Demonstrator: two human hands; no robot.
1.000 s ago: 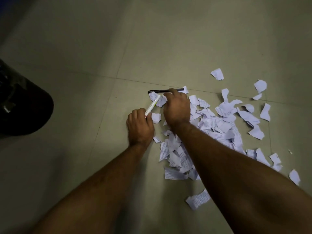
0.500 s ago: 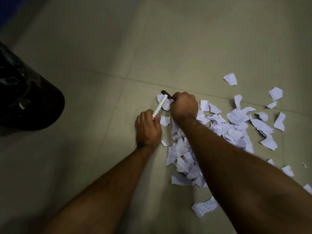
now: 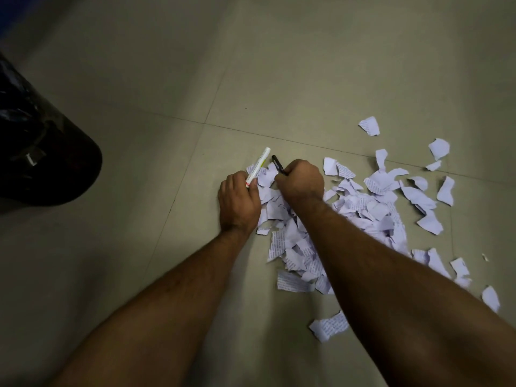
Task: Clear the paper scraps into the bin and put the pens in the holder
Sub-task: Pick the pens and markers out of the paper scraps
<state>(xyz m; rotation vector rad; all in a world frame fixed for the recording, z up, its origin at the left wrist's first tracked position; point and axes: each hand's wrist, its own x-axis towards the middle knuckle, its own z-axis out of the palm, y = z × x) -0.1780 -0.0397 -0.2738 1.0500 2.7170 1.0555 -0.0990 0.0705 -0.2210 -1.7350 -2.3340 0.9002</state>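
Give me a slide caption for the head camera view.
Left hand holds a white pen, right hand a black pen, over paper scraps.

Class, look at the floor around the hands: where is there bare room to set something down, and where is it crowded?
Bare floor lies between the black bin and the left hand, and beyond the tile joint above both pens. Crowded: the paper scraps spread from under the right hand out to the right.

No text is legible. The scraps (image 3: 360,208) carry rows of fine print, too small to read; the white pen (image 3: 258,166) bears yellow and red markings, likewise unreadable.
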